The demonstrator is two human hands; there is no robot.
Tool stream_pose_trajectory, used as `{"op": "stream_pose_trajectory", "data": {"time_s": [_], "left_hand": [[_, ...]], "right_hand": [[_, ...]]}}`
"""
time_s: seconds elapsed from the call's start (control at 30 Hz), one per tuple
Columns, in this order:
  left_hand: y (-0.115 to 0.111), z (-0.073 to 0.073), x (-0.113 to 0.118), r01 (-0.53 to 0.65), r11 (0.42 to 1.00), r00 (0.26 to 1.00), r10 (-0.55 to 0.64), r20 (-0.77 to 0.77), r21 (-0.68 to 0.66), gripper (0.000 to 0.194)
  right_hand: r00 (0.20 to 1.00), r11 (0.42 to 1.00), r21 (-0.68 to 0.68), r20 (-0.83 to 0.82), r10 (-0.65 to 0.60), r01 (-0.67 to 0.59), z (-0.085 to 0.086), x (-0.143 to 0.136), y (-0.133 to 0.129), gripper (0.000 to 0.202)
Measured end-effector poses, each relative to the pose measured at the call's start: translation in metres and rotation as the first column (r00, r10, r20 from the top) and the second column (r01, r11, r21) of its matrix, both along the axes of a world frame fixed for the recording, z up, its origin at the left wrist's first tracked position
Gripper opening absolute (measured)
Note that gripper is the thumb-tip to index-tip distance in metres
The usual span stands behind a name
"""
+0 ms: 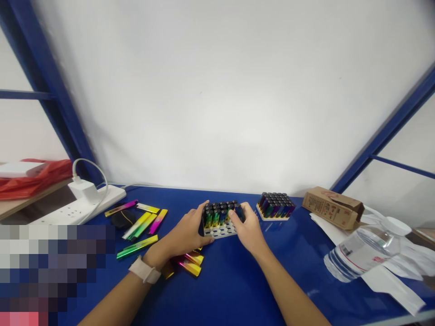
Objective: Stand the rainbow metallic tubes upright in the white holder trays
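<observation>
A white honeycomb rack (pixel 222 232) stands on the blue table with rows of glossy green-yellow tubes (pixel 215 218) with black caps in its back part. Its front holes show bare. My left hand (pixel 188 233) is closed on the rack's left end, thumb along the front edge. At the right end, my right hand (pixel 248 226) is closed around one of the black-capped tubes, its thumb against the front; the fingers behind are partly hidden. Beyond my right hand sits a second rack (pixel 273 218) full of dark purple-blue capped tubes.
Shiny coloured flat sticks (pixel 137 246) lie loose on the left, with more sticks (pixel 190 265) under my left wrist. A power strip (pixel 102 203) lies at the back left. On the right are a cardboard box (pixel 331 208), a clear bottle (pixel 363 251) and white paper (pixel 390 285).
</observation>
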State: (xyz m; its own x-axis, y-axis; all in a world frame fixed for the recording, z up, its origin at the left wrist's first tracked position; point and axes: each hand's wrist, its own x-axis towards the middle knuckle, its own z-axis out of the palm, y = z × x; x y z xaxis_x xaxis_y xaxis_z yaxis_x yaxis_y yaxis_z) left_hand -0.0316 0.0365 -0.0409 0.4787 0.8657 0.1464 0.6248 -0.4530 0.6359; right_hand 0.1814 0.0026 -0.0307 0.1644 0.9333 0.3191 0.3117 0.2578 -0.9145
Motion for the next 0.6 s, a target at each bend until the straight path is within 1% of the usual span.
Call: {"op": "stream_pose_trajectory", "data": {"time_s": [0.03, 0.1, 0.17, 0.3, 0.37, 0.47, 0.6], "left_hand": [[0.0, 0.0, 0.0, -0.001, 1.0, 1.0, 0.001, -0.002, -0.001, 0.104], [-0.001, 0.001, 0.0, -0.003, 1.0, 1.0, 0.003, -0.002, 0.003, 0.104], [-0.002, 0.002, 0.001, -0.006, 1.0, 1.0, 0.006, -0.005, 0.008, 0.104], [-0.002, 0.006, 0.002, -0.009, 1.0, 0.999, 0.009, -0.032, 0.007, 0.104], [-0.002, 0.006, 0.003, -0.008, 1.0, 0.999, 0.009, -0.041, 0.007, 0.105], [-0.002, 0.005, 0.002, -0.009, 1.0, 0.999, 0.009, -0.039, 0.007, 0.105], [0.0, 0.002, -0.001, 0.005, 1.0, 1.0, -0.005, -0.028, 0.005, 0.106]], "right_hand": [[0.994, 1.0, 0.017, 0.103, -0.027, 0.025, 0.001, 0.0, -0.002, 0.029], [0.976, 0.999, 0.012, 0.215, -0.045, 0.044, 0.002, 0.0, -0.005, 0.027], [0.965, 0.998, 0.011, 0.253, -0.062, 0.061, 0.004, 0.001, -0.006, 0.028], [0.922, 0.992, 0.067, 0.367, -0.127, 0.11, 0.004, 0.006, -0.003, 0.034], [0.9, 0.99, 0.049, 0.413, -0.14, 0.132, 0.003, 0.009, -0.001, 0.036], [0.883, 0.99, -0.014, 0.455, -0.116, 0.137, -0.001, 0.011, 0.002, 0.035], [0.852, 0.995, -0.051, 0.521, -0.048, 0.087, -0.005, 0.011, 0.003, 0.03]]}}
